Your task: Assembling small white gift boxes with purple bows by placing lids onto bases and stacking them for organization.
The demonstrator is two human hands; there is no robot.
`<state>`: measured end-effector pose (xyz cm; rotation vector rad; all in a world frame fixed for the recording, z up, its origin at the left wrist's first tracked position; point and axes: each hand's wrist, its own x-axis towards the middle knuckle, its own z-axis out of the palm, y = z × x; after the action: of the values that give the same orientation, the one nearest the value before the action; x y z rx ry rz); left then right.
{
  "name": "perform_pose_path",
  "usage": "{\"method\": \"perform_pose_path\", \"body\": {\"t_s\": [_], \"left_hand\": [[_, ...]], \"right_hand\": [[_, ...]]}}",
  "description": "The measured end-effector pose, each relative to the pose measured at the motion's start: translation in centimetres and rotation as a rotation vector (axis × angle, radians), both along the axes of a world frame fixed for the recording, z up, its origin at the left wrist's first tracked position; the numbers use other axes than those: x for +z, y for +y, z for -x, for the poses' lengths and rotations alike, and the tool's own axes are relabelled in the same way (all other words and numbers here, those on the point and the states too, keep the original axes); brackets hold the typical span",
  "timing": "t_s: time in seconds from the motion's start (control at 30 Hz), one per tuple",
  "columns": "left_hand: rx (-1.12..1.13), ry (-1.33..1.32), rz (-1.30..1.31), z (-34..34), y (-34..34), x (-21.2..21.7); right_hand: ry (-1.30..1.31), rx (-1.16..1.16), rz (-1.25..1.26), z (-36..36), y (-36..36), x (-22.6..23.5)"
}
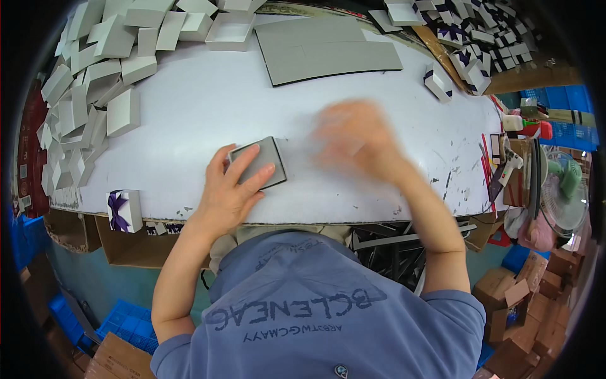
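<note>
My left hand (230, 183) lies on a small, square, box-like piece (270, 159) near the front middle of the white table. Its top is grey with dark edges, and a strip of white side shows at the far left. Two fingers stretch across the top while another lies along the left side, holding it against the table. To the right of it, my right hand (356, 136) is above the table, smeared by motion. I cannot make out its fingers or whether anything is in them.
White box parts (113, 69) pile up at the left. Grey board sheets (328, 54) lie at the back. Small white boxes with dark ribbons (470, 63) crowd the back right. One purple-ribboned box (124, 210) stands at the front left edge. A fan (565, 189) stands right.
</note>
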<state>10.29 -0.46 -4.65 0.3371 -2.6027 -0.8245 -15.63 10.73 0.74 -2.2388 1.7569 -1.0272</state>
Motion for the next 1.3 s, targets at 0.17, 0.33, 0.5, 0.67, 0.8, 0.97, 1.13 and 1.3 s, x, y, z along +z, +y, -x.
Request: {"method": "perform_pose_path", "body": {"t_s": [0.17,0.33,0.5,0.67,0.8,0.97,1.13,1.3], "left_hand": [[-0.085,-0.242,0.267,-1.0,-1.4,3.7],[-0.105,-0.234,0.133,-0.3,-1.2,3.6],[-0.007,0.196,-0.238,0.7,-0.6,-0.7],[-0.1,0.183,-0.334,1.7,-1.4,-0.8],[-0.166,0.127,-0.161,1.9,-2.0,-0.4],[-0.146,0.124,-0.165,1.9,-1.9,-0.1],[-0.107,0.123,-0.264,2.1,-1.6,0.0],[-0.059,-0.016,-0.487,2.5,-1.5,0.8]], "right_hand": [[0.741,-1.103,-0.295,17.6,8.4,-2.4],[0.057,-0.937,0.013,10.5,5.7,-0.9],[-1.294,-0.206,-0.544,-1.9,-2.5,-1.1],[-0.833,-0.256,-0.546,-5.6,-3.1,-2.1],[0.121,-0.121,-0.146,-6.5,-1.7,-0.5],[0.126,0.01,-0.266,-5.7,-1.3,-0.1],[-0.078,-0.039,-0.157,-3.8,-2.0,0.7],[0.174,0.062,-0.234,-5.3,-1.3,0.1]]}}
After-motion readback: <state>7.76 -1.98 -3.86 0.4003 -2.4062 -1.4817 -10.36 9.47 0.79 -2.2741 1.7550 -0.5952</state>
